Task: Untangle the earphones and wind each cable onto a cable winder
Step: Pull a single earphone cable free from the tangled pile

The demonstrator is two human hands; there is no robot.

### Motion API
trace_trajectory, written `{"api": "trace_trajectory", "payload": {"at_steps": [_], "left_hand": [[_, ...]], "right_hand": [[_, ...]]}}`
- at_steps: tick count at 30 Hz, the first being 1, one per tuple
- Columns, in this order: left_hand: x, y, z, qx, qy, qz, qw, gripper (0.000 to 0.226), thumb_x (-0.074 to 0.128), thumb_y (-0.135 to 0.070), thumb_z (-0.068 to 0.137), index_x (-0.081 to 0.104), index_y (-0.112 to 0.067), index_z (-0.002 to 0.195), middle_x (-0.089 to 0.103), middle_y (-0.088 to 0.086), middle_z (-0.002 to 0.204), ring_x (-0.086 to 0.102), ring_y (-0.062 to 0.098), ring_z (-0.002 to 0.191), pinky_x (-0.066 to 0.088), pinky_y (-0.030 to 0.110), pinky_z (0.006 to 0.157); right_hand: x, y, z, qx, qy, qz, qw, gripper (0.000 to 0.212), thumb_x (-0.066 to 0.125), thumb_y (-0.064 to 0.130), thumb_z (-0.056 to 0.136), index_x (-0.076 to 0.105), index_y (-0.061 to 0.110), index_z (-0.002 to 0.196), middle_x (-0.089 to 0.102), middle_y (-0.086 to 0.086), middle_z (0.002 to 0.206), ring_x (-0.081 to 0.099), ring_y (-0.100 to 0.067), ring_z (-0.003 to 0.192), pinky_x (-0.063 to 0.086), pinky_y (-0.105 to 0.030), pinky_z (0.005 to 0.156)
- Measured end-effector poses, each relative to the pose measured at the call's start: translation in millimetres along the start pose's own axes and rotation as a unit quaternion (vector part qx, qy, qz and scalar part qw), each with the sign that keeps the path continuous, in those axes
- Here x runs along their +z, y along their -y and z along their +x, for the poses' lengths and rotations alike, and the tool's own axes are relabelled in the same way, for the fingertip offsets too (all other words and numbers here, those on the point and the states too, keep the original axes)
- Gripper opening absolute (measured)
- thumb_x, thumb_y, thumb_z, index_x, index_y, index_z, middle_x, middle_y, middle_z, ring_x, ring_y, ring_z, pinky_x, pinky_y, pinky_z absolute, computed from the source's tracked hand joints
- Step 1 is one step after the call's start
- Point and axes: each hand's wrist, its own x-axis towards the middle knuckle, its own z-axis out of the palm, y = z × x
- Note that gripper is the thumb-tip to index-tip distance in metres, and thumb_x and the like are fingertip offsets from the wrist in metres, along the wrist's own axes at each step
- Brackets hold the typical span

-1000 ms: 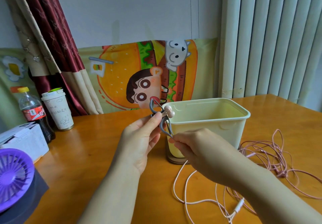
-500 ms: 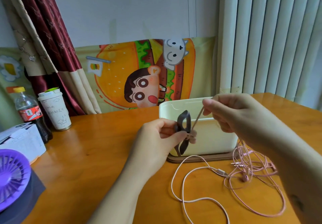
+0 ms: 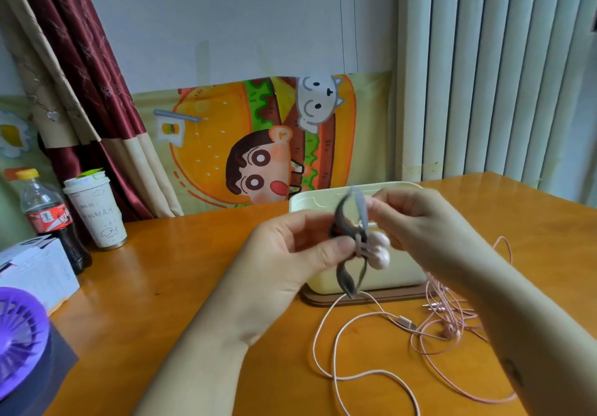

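Note:
My left hand (image 3: 290, 250) pinches a grey cable winder (image 3: 347, 254) held upright above the table, in front of a cream box. Two pink earbuds (image 3: 378, 252) sit against the winder's right side. My right hand (image 3: 410, 218) is just right of the winder's top, fingers curled and pinching the pink cable there, blurred by motion. The pink cable (image 3: 339, 344) hangs from the winder's lower end and loops across the table. A second tangle of pink cable (image 3: 452, 322) lies to the right, partly behind my right forearm.
The cream plastic box (image 3: 323, 195) stands on a brown base behind the hands. At the left are a cola bottle (image 3: 45, 218), a white paper cup (image 3: 97, 212), a white carton (image 3: 35, 270) and a purple fan (image 3: 19, 334). Vertical blinds hang at the right.
My right hand has come down and left from above the box to the winder's top, bringing the cable with it. The left hand turned the winder so that the earbuds now show on its right.

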Motion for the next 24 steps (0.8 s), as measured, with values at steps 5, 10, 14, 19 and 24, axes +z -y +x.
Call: {"api": "trace_trajectory", "payload": {"at_steps": [5,10,14,19,24], "left_hand": [[-6.2,-0.3,3.8,-0.027,-0.067,-0.197,0.978,0.020,0.066,-0.013,0.071,0.080,-0.016,0.085,0.076,0.007,0.094,0.072,0.016,0.083,0.058,0.025,0.076],[-14.5,10.1,10.1,-0.056,-0.238,-0.188,0.951,0.025,0.067,-0.025,0.068,0.073,-0.019,0.091,0.075,-0.001,0.090,0.068,0.010,0.084,0.047,0.025,0.079],[-14.3,13.7,10.2,-0.081,-0.251,-0.181,0.948,0.013,0.065,-0.022,0.081,0.071,-0.019,0.092,0.076,0.000,0.087,0.071,0.010,0.079,0.050,0.025,0.075],[-15.4,19.7,9.4,-0.061,-0.259,-0.106,0.958,0.014,0.062,-0.017,0.090,0.071,-0.016,0.101,0.076,0.003,0.091,0.073,0.015,0.087,0.054,0.029,0.079],[-10.0,22.2,7.2,0.025,-0.266,0.192,0.944,0.012,0.068,-0.023,0.087,0.065,-0.035,0.086,0.072,-0.022,0.081,0.068,-0.002,0.080,0.052,0.012,0.065]], "right_hand": [[28.9,-2.0,-4.4,-0.010,0.050,-0.002,0.999,0.050,0.046,0.056,0.075,0.066,0.010,0.078,0.039,0.003,0.056,0.030,-0.004,0.048,0.026,-0.021,0.049],[44.8,1.9,-9.9,-0.087,0.091,-0.130,0.984,0.025,0.046,0.025,0.099,0.066,0.010,0.092,0.058,-0.004,0.069,0.049,-0.018,0.066,0.038,-0.027,0.056],[41.6,3.7,-10.7,-0.104,0.114,-0.201,0.967,0.026,0.045,0.024,0.099,0.068,0.012,0.096,0.065,-0.005,0.081,0.055,-0.020,0.073,0.046,-0.037,0.070],[32.3,13.1,-13.3,-0.092,0.134,-0.243,0.956,0.025,0.048,0.031,0.097,0.069,0.027,0.110,0.069,0.010,0.102,0.061,-0.008,0.089,0.050,-0.026,0.081],[22.5,25.5,-14.7,-0.095,0.114,-0.243,0.959,0.022,0.048,0.033,0.096,0.070,0.029,0.099,0.066,0.013,0.083,0.059,-0.004,0.078,0.050,-0.021,0.071]]}}
